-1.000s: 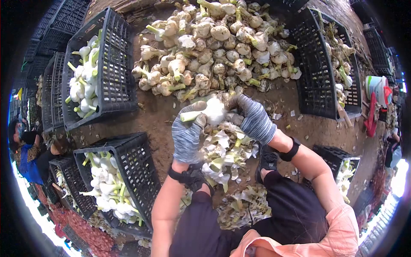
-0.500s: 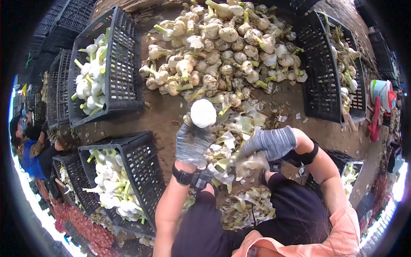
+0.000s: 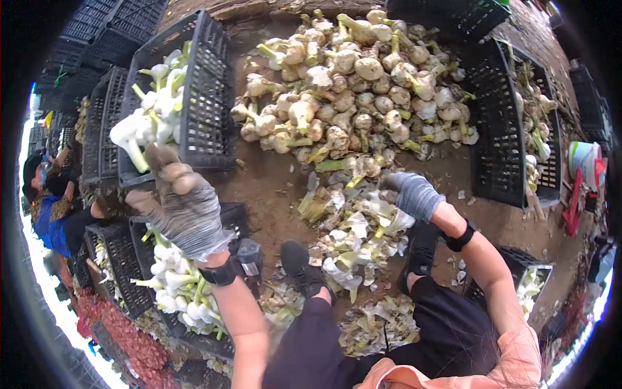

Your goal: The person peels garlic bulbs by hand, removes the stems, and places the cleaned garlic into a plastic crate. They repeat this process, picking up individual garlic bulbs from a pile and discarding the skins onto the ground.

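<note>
White garlic bulb (image 3: 125,131) just beyond left hand (image 3: 186,206), spread wide; right hand (image 3: 418,196) near peelings (image 3: 359,225), grip unclear

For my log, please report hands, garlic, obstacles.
Left hand by crate, right hand by peelings. White bulb near left fingertips, grip unclear. No obstruction seen.

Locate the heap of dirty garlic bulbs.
The heap of dirty garlic bulbs lies at the head view's top centre, between the upper-left black crate and upper-right black crate, beyond the loose peelings.
</note>
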Demonstrator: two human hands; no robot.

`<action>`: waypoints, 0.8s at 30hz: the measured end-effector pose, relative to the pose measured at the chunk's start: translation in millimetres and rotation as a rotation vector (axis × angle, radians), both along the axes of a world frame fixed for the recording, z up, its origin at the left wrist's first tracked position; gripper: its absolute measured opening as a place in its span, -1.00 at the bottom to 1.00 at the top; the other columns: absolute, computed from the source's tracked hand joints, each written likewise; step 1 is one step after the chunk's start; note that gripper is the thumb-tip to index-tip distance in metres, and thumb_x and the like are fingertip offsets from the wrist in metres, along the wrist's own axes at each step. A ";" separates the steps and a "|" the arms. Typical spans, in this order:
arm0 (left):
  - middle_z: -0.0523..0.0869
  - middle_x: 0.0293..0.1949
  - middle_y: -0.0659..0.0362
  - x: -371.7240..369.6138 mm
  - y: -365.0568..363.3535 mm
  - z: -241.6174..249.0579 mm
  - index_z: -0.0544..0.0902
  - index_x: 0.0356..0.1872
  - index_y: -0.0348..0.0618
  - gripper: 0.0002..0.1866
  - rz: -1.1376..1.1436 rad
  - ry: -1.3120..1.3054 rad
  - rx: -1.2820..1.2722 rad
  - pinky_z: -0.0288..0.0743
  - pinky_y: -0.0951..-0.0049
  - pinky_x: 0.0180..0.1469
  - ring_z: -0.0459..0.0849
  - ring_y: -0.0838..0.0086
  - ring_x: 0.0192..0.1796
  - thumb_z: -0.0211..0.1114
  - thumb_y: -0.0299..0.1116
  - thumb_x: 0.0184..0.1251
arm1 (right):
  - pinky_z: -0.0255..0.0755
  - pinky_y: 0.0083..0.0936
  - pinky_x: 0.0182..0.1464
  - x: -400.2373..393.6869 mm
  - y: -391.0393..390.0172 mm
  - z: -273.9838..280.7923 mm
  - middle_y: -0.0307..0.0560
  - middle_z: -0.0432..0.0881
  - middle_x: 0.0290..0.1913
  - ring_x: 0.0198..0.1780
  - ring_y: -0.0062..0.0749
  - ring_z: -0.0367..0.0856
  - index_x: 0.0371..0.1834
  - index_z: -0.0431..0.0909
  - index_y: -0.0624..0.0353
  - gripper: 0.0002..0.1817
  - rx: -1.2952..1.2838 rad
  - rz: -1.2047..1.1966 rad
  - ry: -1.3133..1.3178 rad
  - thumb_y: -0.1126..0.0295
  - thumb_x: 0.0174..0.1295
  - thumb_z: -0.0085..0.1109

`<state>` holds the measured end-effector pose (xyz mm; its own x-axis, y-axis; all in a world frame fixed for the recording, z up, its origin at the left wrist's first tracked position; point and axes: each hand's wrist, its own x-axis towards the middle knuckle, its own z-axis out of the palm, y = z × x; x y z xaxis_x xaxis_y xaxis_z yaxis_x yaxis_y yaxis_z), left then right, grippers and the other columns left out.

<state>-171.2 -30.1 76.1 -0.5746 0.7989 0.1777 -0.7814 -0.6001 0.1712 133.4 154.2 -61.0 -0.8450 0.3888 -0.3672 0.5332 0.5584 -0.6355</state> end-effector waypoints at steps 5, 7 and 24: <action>0.62 -0.13 0.13 30.7 31.4 -82.9 0.57 -0.05 -0.22 -0.62 0.209 1.010 -1.312 0.52 0.47 -0.05 0.59 0.47 -0.15 0.39 -0.37 0.07 | 0.46 -0.27 -0.14 -17.7 13.2 11.9 0.15 0.62 -0.26 -0.18 0.02 0.59 -0.18 0.57 0.19 -0.67 0.010 -0.127 -0.074 0.18 0.11 0.21; 0.58 -0.06 0.09 34.8 40.4 -130.2 0.52 0.01 -0.25 -0.52 0.460 1.479 -1.367 0.36 0.39 0.16 0.52 0.35 0.02 0.43 -0.37 0.03 | 0.46 -0.27 -0.14 -23.5 12.3 7.9 0.15 0.62 -0.26 -0.18 0.01 0.59 -0.18 0.57 0.19 -0.67 0.011 -0.118 -0.049 0.18 0.12 0.19; 0.68 -0.36 0.03 123.2 91.1 -57.2 0.66 -0.30 -0.26 -0.73 0.370 1.930 -1.043 0.49 0.35 -0.19 0.64 0.26 -0.34 0.42 -0.29 0.04 | 0.46 -0.26 -0.23 -62.6 -2.9 21.9 0.07 0.54 -0.27 -0.24 0.00 0.55 -0.06 0.44 0.20 -0.55 0.239 -0.196 0.680 0.28 -0.02 0.30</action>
<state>-48.0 61.0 18.9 -0.3815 0.8884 0.2555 0.7672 0.1501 0.6236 70.8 151.3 -39.1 -0.7624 0.5596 0.3250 0.1697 0.6576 -0.7340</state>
